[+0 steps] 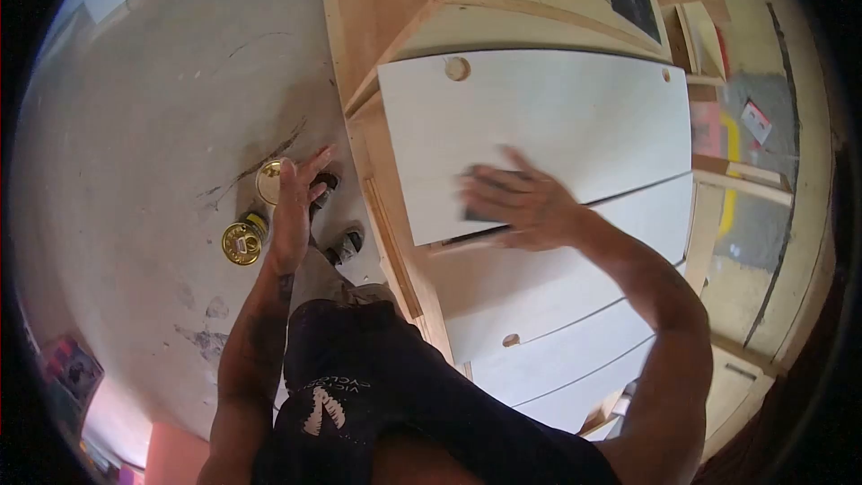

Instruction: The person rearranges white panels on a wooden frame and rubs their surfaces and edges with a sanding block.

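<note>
My right hand (516,198) lies flat over a white panel (539,117), near its lower edge, and is blurred by motion. Under its palm and between its fingers shows a dark sheet that looks like sandpaper (474,215), mostly hidden by the hand. The panel has a round hole near its upper left corner and a smaller one at the upper right. My left hand (292,211) is raised over the floor to the left, fingers apart, with nothing in it. It hangs beside an open can (241,243) and a round lid (270,182), touching neither as far as I can see.
More white panels (557,305) lie side by side below the first, with narrow gaps between them. A wooden cabinet frame (386,36) stands beyond them. Wooden offcuts (745,181) and a small card (756,122) are at the right. My feet (344,247) stand on the concrete floor (180,108).
</note>
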`<action>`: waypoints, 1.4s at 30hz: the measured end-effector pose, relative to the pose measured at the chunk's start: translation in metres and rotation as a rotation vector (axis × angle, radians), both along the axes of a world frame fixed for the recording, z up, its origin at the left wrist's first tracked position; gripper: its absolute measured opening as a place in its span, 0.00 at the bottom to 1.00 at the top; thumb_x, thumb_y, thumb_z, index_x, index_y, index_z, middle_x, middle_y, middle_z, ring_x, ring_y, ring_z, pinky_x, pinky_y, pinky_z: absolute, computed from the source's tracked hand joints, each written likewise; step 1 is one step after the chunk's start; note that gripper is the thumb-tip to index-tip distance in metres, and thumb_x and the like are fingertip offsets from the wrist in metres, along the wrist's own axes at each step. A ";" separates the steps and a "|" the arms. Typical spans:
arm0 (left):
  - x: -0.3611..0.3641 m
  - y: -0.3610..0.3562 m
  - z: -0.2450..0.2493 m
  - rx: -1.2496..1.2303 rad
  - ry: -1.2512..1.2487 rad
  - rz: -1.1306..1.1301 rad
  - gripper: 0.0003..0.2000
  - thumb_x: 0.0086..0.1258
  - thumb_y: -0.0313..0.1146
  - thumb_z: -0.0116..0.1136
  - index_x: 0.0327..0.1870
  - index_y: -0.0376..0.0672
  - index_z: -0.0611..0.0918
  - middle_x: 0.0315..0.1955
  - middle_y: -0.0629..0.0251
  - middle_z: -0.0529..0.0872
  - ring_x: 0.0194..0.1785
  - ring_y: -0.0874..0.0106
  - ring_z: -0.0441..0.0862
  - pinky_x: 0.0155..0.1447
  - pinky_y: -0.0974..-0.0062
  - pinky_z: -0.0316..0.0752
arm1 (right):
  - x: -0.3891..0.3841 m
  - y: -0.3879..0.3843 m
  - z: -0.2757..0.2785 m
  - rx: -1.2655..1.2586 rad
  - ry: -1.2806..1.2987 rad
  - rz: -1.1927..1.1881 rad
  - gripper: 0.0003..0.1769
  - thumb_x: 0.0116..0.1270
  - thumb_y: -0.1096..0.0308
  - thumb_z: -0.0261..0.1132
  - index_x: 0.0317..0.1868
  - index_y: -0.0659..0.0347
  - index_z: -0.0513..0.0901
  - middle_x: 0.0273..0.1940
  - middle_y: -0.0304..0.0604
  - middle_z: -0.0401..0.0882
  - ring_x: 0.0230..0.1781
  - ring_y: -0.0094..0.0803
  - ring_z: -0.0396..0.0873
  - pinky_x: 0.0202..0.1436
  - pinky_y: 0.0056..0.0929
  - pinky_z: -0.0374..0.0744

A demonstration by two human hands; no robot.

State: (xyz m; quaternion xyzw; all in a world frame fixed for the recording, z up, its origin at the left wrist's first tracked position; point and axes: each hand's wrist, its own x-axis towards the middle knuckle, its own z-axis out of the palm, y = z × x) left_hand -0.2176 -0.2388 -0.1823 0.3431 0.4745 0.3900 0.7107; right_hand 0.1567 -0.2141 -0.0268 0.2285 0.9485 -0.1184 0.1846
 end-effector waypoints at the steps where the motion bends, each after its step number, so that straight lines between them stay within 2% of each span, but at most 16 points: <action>1: -0.008 -0.002 -0.003 -0.005 0.001 0.034 0.47 0.85 0.71 0.17 0.80 0.39 0.72 0.81 0.56 0.69 0.85 0.61 0.60 0.84 0.50 0.52 | 0.021 0.003 0.010 0.005 -0.037 -0.016 0.45 0.73 0.35 0.63 0.83 0.50 0.67 0.85 0.38 0.62 0.87 0.38 0.56 0.90 0.61 0.46; 3: -0.017 -0.008 -0.008 -0.020 0.004 0.072 0.44 0.87 0.68 0.19 0.78 0.39 0.74 0.81 0.55 0.70 0.84 0.58 0.63 0.85 0.50 0.52 | 0.047 -0.002 0.025 0.006 -0.111 -0.080 0.46 0.75 0.34 0.61 0.83 0.51 0.65 0.85 0.38 0.62 0.88 0.39 0.55 0.90 0.63 0.45; 6: -0.006 -0.011 -0.002 0.058 0.010 0.068 0.45 0.86 0.70 0.19 0.79 0.40 0.74 0.81 0.55 0.69 0.85 0.56 0.61 0.85 0.49 0.53 | -0.021 -0.008 -0.002 -0.130 0.012 0.028 0.46 0.76 0.30 0.56 0.84 0.49 0.65 0.86 0.37 0.60 0.87 0.36 0.54 0.91 0.61 0.43; 9: 0.023 0.000 0.015 -0.009 -0.067 0.032 0.45 0.85 0.71 0.20 0.80 0.40 0.73 0.81 0.55 0.69 0.84 0.55 0.61 0.84 0.49 0.53 | -0.082 -0.017 -0.043 -0.084 0.176 0.097 0.41 0.77 0.31 0.57 0.82 0.43 0.68 0.85 0.31 0.61 0.87 0.36 0.56 0.91 0.60 0.42; 12: 0.032 0.010 0.030 -0.030 -0.095 0.007 0.45 0.86 0.69 0.16 0.80 0.39 0.72 0.81 0.55 0.69 0.85 0.60 0.60 0.84 0.51 0.53 | -0.048 -0.013 -0.025 -0.100 0.136 0.119 0.38 0.77 0.34 0.58 0.80 0.41 0.71 0.85 0.30 0.62 0.86 0.37 0.57 0.91 0.62 0.42; 15: 0.021 0.006 0.027 -0.023 -0.045 0.038 0.44 0.86 0.68 0.16 0.80 0.40 0.73 0.81 0.56 0.69 0.84 0.60 0.60 0.84 0.53 0.53 | 0.027 -0.010 0.016 0.025 0.028 -0.022 0.41 0.65 0.39 0.71 0.78 0.37 0.75 0.80 0.26 0.70 0.86 0.37 0.57 0.90 0.68 0.44; 18: 0.021 0.003 0.008 -0.040 0.001 0.040 0.43 0.87 0.68 0.19 0.80 0.40 0.73 0.80 0.56 0.71 0.84 0.60 0.61 0.83 0.57 0.57 | 0.034 -0.017 0.016 0.076 -0.027 -0.080 0.38 0.65 0.40 0.71 0.76 0.31 0.76 0.80 0.26 0.70 0.87 0.38 0.57 0.89 0.70 0.43; 21: 0.046 0.006 0.024 0.006 0.076 -0.031 0.42 0.88 0.67 0.23 0.80 0.37 0.72 0.79 0.54 0.74 0.84 0.60 0.63 0.82 0.60 0.60 | -0.033 -0.022 -0.014 0.029 0.090 -0.005 0.36 0.64 0.42 0.72 0.74 0.29 0.78 0.80 0.26 0.70 0.85 0.40 0.59 0.90 0.65 0.48; 24: 0.066 -0.001 0.025 -0.064 -0.032 -0.053 0.41 0.88 0.65 0.27 0.80 0.34 0.71 0.78 0.53 0.75 0.83 0.60 0.65 0.81 0.59 0.63 | -0.045 -0.019 -0.034 0.129 0.263 -0.009 0.36 0.61 0.47 0.76 0.72 0.30 0.81 0.80 0.28 0.69 0.83 0.41 0.63 0.86 0.59 0.58; 27: 0.067 -0.007 0.032 -0.069 0.003 -0.059 0.42 0.88 0.65 0.28 0.79 0.32 0.71 0.78 0.52 0.74 0.83 0.59 0.65 0.81 0.56 0.63 | -0.038 -0.023 -0.005 0.060 0.231 -0.277 0.32 0.65 0.50 0.73 0.70 0.35 0.81 0.79 0.35 0.70 0.76 0.42 0.70 0.79 0.54 0.68; 28: 0.067 -0.009 0.035 -0.069 0.020 -0.055 0.41 0.89 0.64 0.28 0.79 0.32 0.71 0.78 0.51 0.74 0.83 0.59 0.65 0.82 0.56 0.63 | -0.035 -0.023 -0.001 0.145 0.220 -0.258 0.35 0.63 0.53 0.75 0.72 0.35 0.80 0.75 0.37 0.73 0.71 0.40 0.73 0.73 0.50 0.73; 31: 0.069 -0.009 0.041 -0.039 0.063 -0.037 0.40 0.89 0.63 0.30 0.79 0.32 0.71 0.78 0.50 0.74 0.82 0.58 0.67 0.82 0.57 0.64 | -0.030 -0.026 -0.003 0.112 0.277 -0.242 0.36 0.62 0.56 0.74 0.73 0.35 0.80 0.69 0.35 0.76 0.69 0.38 0.73 0.68 0.46 0.76; 34: 0.075 -0.010 0.037 -0.008 0.082 -0.027 0.39 0.90 0.62 0.32 0.79 0.31 0.71 0.77 0.49 0.74 0.80 0.58 0.69 0.81 0.59 0.65 | -0.044 -0.032 -0.023 0.184 0.322 -0.188 0.35 0.62 0.58 0.73 0.72 0.36 0.81 0.65 0.33 0.78 0.67 0.35 0.75 0.63 0.43 0.78; 37: 0.087 -0.016 0.018 -0.042 0.059 -0.017 0.37 0.90 0.60 0.34 0.79 0.32 0.71 0.75 0.49 0.75 0.78 0.61 0.72 0.79 0.60 0.68 | -0.043 -0.034 -0.024 0.327 0.348 -0.123 0.42 0.53 0.52 0.81 0.72 0.33 0.82 0.49 0.30 0.78 0.50 0.32 0.74 0.54 0.41 0.75; 39: 0.093 -0.021 0.007 -0.063 0.023 -0.014 0.36 0.90 0.59 0.35 0.79 0.33 0.71 0.74 0.51 0.76 0.76 0.63 0.73 0.78 0.62 0.69 | -0.033 -0.031 -0.002 0.331 0.277 -0.187 0.42 0.53 0.52 0.82 0.72 0.33 0.82 0.47 0.31 0.78 0.48 0.32 0.73 0.53 0.40 0.74; 42: 0.096 -0.020 0.061 -0.120 0.148 -0.027 0.35 0.91 0.58 0.37 0.79 0.34 0.71 0.70 0.53 0.79 0.73 0.66 0.74 0.76 0.63 0.71 | 0.008 -0.031 0.020 0.368 0.214 -0.278 0.43 0.54 0.53 0.82 0.73 0.37 0.82 0.47 0.34 0.78 0.47 0.35 0.73 0.53 0.41 0.75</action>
